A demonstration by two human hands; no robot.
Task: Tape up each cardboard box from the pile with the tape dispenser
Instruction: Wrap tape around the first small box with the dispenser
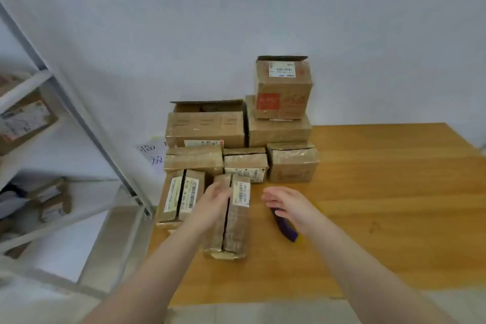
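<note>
A narrow cardboard box (pixel 236 221) with a dark slit along its top lies lengthwise on the wooden table (pixel 381 205), nearest to me. My left hand (pixel 213 205) lies with straight fingers against the box's left side. My right hand (pixel 286 205) hovers open to the right of the box, apart from it. Under that hand a purple tape dispenser (pixel 286 229) lies on the table, mostly hidden. A similar box (pixel 181 197) with white labels sits to the left.
A pile of several cardboard boxes (pixel 210 126) stands behind against the white wall, the tallest stack topped by a box with red print (pixel 282 89). A metal shelf (pixel 39 139) holding parcels stands at the left. Bare tabletop extends to the right.
</note>
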